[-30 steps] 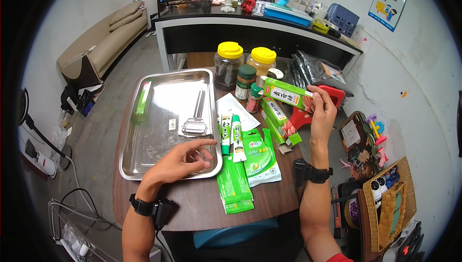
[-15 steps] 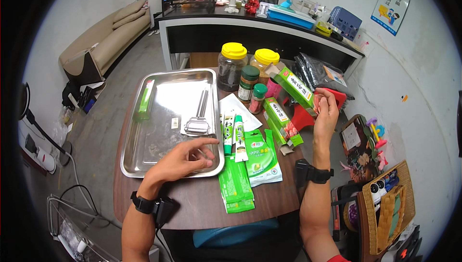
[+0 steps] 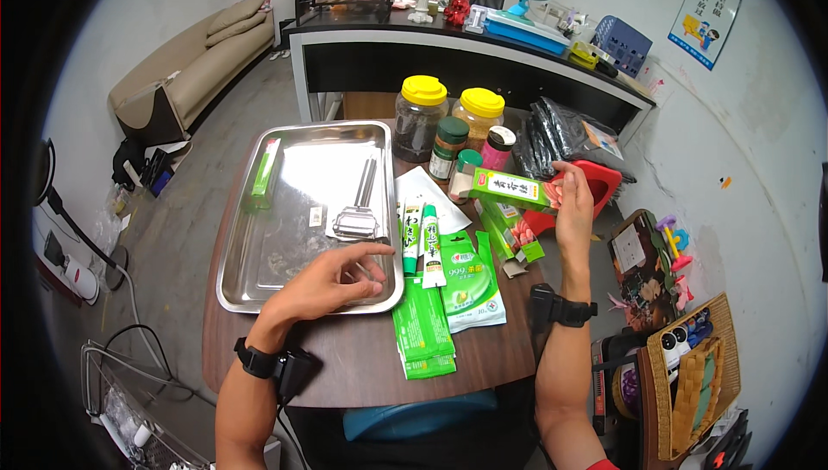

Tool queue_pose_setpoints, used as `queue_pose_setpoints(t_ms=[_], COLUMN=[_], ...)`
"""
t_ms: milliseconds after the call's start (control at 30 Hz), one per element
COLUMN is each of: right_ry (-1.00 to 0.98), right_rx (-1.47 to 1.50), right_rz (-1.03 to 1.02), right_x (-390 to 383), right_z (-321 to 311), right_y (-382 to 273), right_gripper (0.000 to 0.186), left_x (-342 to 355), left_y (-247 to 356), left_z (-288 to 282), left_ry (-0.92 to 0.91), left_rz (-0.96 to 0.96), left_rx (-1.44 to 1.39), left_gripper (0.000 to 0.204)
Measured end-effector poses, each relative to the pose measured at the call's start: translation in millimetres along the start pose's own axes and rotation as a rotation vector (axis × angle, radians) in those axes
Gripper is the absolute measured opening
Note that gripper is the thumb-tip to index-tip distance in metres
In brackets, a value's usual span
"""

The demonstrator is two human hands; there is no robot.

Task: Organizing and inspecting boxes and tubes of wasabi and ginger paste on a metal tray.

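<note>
My right hand (image 3: 574, 207) pinches a slim green carton (image 3: 515, 189) by its right end, holding it nearly level above a second green carton (image 3: 520, 230) on the table. Over the near right rim of the steel tray (image 3: 293, 168), my left hand (image 3: 341, 278) hangs with bent fingers apart and nothing in them. A metal peeler (image 3: 356, 222) and a narrow green package (image 3: 264, 172) lie in that tray. Beside my left fingertips are two green-and-white tubes, one (image 3: 410, 246) left of the other (image 3: 432, 254). A green wipes packet (image 3: 474, 287) and flat green packets (image 3: 423, 332) lie nearer me.
Two yellow-lidded jars (image 3: 421, 121) (image 3: 479, 116) and several spice bottles (image 3: 448, 149) stand behind the cartons. A red container (image 3: 599, 184) and black plastic bags (image 3: 561, 138) sit at the right. A woven basket (image 3: 720, 384) is at the lower right; a desk (image 3: 466, 69) stands beyond.
The carton in my right hand has tipped from a steep slant to nearly level, its left end dropping in front of the green-lidded bottle. My left hand stays almost in place.
</note>
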State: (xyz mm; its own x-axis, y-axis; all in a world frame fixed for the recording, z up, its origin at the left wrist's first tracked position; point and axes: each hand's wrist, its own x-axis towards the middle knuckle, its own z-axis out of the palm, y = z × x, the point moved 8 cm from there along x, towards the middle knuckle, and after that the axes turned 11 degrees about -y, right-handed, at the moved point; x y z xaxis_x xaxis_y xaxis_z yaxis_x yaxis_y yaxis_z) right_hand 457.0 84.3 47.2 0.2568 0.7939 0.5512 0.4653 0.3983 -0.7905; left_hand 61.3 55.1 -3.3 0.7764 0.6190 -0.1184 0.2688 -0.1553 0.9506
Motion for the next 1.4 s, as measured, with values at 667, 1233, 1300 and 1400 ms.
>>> queue_pose_setpoints(t_ms=[667, 1233, 1300, 1400], right_ry=[-0.675, -0.304, -0.323, -0.386], right_rx=[0.263, 0.081, -0.114, -0.085], right_rz=[0.240, -0.011, 0.027, 0.031], right_x=[-30, -6, -10, -18], right_z=[55, 4, 6, 16], right_y=[-43, -26, -27, -36], right_gripper=[0.041, 0.033, 0.031, 0.032], left_x=[-4, 1, 0, -3], left_y=[-1, -3, -3, -4], left_z=[-4, 0, -2, -4], left_ry=[-0.003, -0.004, -0.006, 0.006], left_rz=[0.041, 0.035, 0.043, 0.028], left_rx=[0.012, -0.025, -0.032, -0.002], left_gripper=[0.057, 0.056, 0.056, 0.057])
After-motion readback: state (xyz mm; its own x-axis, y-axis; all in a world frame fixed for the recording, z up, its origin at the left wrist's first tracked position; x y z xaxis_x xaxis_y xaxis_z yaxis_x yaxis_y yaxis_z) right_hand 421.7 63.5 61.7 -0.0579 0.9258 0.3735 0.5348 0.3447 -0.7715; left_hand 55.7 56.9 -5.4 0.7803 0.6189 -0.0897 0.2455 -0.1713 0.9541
